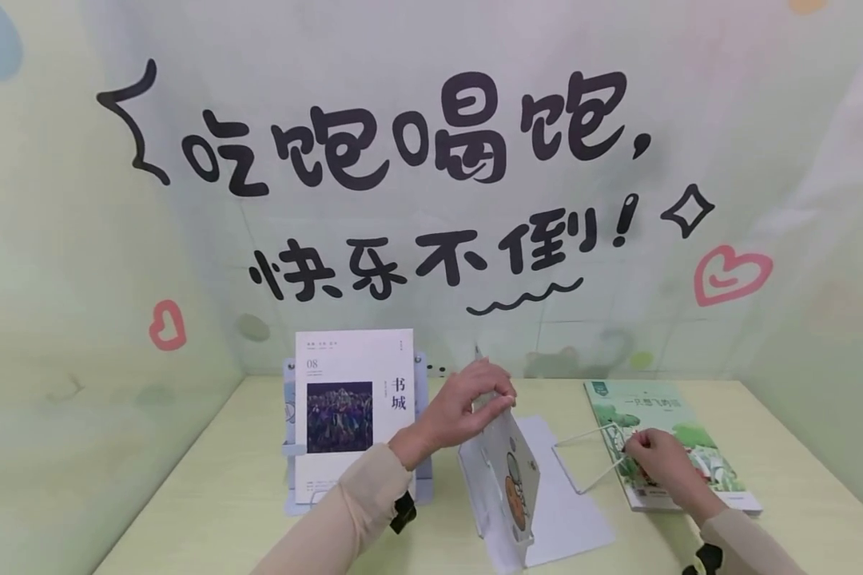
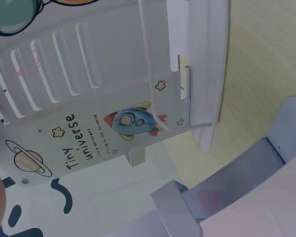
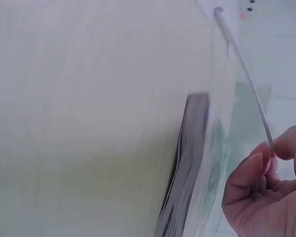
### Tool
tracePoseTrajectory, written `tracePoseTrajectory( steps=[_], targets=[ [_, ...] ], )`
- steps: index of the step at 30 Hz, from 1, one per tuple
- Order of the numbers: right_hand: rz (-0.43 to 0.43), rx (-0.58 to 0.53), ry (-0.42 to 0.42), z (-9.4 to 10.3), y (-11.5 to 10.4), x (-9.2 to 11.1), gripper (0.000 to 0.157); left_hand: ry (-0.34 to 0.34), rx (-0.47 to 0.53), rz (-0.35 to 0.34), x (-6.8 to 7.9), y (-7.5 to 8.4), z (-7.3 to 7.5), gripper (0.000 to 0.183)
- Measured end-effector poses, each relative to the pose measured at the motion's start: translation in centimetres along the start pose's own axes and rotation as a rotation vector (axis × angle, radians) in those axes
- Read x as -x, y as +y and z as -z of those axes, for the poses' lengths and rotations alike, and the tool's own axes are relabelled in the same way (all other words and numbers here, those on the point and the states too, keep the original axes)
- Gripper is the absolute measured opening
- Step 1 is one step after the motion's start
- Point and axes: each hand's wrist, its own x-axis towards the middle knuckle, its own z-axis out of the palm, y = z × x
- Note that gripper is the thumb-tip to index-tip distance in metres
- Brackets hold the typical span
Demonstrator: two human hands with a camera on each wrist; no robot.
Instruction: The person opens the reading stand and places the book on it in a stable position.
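Note:
A white metal book stand [image 1: 514,479] with cartoon space prints is tilted up at the middle of the table. My left hand [image 1: 471,403] grips the top edge of its panel, thumb on one face. Slots, a rocket and the words "Tiny universe" show on the panel [image 2: 103,118] in the left wrist view. Its white base plate [image 1: 571,523] lies flat on the table. A thin white wire support [image 1: 586,436] extends from the stand toward the right. My right hand [image 1: 665,467] pinches the wire's end between thumb and fingertips, as the wire [image 3: 251,81] shows close up.
To the left, a white magazine [image 1: 352,355] stands upright on a pale blue book stand [image 1: 422,399]. A green-covered book [image 1: 683,435] lies flat under my right hand. The yellowish table [image 1: 208,479] meets a printed wall sheet [image 1: 431,48] at its back.

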Motion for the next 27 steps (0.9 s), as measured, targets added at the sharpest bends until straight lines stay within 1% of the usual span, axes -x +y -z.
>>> tracePoseTrajectory(
  steps=[2,6,9,11,12,14,16,18,19,21,23,27],
  targets=[
    [-0.046,-0.113,-0.024,-0.2,-0.4,0.6,0.019,-0.001,0.013,-0.004,-0.1,-0.2,0.1,0.007],
    [-0.103,-0.284,-0.024,-0.9,-1.3,2.0,0.021,-0.020,0.023,0.017,-0.1,-0.5,0.2,0.008],
    [-0.125,-0.351,0.000,-1.8,-2.3,3.0,0.022,-0.041,0.042,0.056,0.0,-0.4,0.3,0.008],
    [-0.115,-0.391,0.009,-2.4,-3.0,3.5,0.021,-0.051,0.062,0.083,0.0,-0.4,0.4,0.008],
    [-0.098,-0.409,0.008,-2.7,-3.3,3.7,0.020,-0.054,0.070,0.094,0.0,-0.3,0.4,0.008],
    [-0.042,-0.439,-0.023,-3.2,-3.9,3.9,0.021,-0.057,0.091,0.115,0.0,-0.2,0.5,0.008],
    [0.051,-0.441,-0.101,-3.7,-4.2,3.9,0.026,-0.057,0.102,0.128,0.0,-0.2,0.5,0.009],
    [0.134,-0.429,-0.201,-4.1,-4.1,3.8,0.031,-0.057,0.110,0.138,0.0,-0.2,0.5,0.009],
    [0.166,-0.417,-0.250,-4.3,-3.9,3.7,0.033,-0.059,0.112,0.143,0.0,-0.2,0.5,0.009],
    [0.213,-0.387,-0.321,-4.5,-3.4,3.4,0.034,-0.066,0.112,0.149,0.0,-0.2,0.5,0.010],
    [0.220,-0.360,-0.355,-4.8,-2.9,3.2,0.032,-0.075,0.113,0.154,-0.1,-0.2,0.5,0.010],
    [0.264,-0.277,-0.375,-5.1,-2.0,2.7,0.025,-0.084,0.122,0.154,-0.2,-0.1,0.4,0.010]
  ],
)
